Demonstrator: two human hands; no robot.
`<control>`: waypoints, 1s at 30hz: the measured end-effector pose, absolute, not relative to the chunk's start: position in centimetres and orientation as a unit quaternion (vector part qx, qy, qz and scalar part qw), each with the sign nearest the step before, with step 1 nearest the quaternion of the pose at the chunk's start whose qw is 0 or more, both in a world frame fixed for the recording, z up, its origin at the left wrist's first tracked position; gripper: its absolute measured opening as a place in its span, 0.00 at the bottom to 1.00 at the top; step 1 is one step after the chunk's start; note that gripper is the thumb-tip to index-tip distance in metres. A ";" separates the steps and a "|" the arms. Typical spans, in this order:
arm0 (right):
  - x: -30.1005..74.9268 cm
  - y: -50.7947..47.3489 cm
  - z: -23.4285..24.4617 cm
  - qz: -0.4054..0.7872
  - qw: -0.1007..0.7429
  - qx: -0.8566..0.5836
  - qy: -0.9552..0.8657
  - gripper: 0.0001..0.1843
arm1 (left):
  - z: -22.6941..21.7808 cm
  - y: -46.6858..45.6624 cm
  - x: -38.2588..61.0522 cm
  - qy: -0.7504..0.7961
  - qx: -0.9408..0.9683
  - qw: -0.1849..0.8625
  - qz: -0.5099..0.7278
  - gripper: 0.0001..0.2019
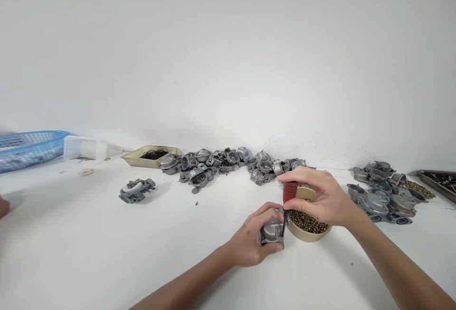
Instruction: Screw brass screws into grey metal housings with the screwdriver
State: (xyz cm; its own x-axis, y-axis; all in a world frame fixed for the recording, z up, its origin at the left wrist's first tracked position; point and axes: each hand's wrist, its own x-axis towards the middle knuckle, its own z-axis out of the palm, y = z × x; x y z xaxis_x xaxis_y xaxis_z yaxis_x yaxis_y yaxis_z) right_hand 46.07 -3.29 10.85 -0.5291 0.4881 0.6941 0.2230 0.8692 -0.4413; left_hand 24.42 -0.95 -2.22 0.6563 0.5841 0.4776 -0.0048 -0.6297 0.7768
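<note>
On a white table [89, 253], the left hand [251, 243] grips a small grey cast-metal housing [271, 230] just left of a round beige bowl of brass screws [310, 237]. Above the bowl, the right hand [322, 198] holds a red-handled screwdriver [289, 191] upright against the housing.

head cam — worn, looks forward and down | faces white wall [228, 53] across table [89, 253] | hands low in frame, near | single view — nothing shared

The white table [89, 253] bears a bowl of screws [309, 237]; behind the bowl lies a heap of metal parts [228, 162], right of it another heap [384, 196], far left a blue basket [28, 148].
</note>
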 end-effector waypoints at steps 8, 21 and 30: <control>46.0 -3.7 11.0 0.195 0.440 -0.256 -0.838 0.16 | -2.0 -1.0 24.3 0.183 0.824 0.389 0.370 0.18; 46.1 -3.9 10.9 0.245 0.450 -0.276 -0.813 0.13 | -2.6 -1.1 24.3 0.229 0.820 0.351 0.390 0.17; 47.0 -3.0 10.7 0.101 0.480 -0.343 -0.801 0.14 | -2.6 -0.9 24.4 0.262 0.814 0.345 0.387 0.16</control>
